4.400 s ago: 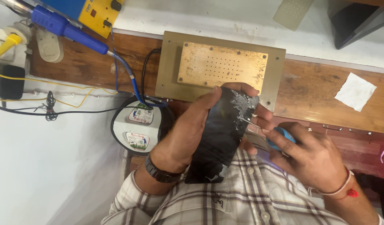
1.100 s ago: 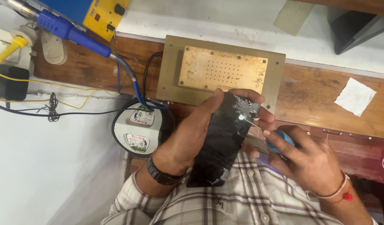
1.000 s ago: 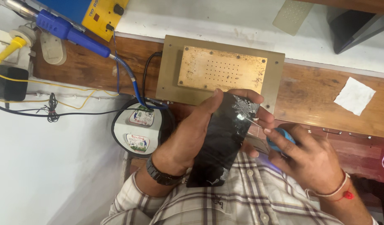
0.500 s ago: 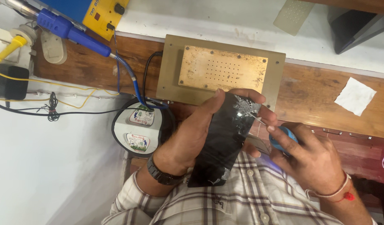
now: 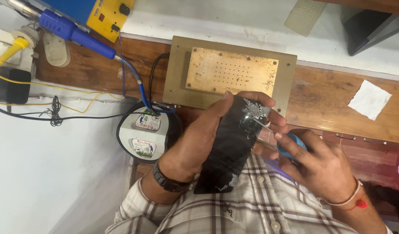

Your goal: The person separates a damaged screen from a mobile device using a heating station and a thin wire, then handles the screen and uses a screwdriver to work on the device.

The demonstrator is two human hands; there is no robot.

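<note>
My left hand (image 5: 199,143) grips a black phone (image 5: 232,147) by its edges, screen side up and tilted toward me. The glass at the phone's far end is shattered into pale flakes. My right hand (image 5: 316,167) holds a blue-handled tool (image 5: 290,145) whose thin metal tip touches the phone's right edge near the cracked corner. A dark watch sits on my left wrist and a red thread on my right. Both hands hover above my checked shirt, just in front of the bench.
A tan heating plate (image 5: 230,71) with a perforated brass top lies on the wooden bench behind the phone. A round black-rimmed dish (image 5: 145,132) holds two small cards. A blue-handled iron (image 5: 74,30), yellow box (image 5: 110,13), cables and a white tissue (image 5: 370,99) surround them.
The tool tip has worked along the phone's right edge near the cracked corner, and the phone tilted slightly in my left hand. Everything on the bench stayed where it was.
</note>
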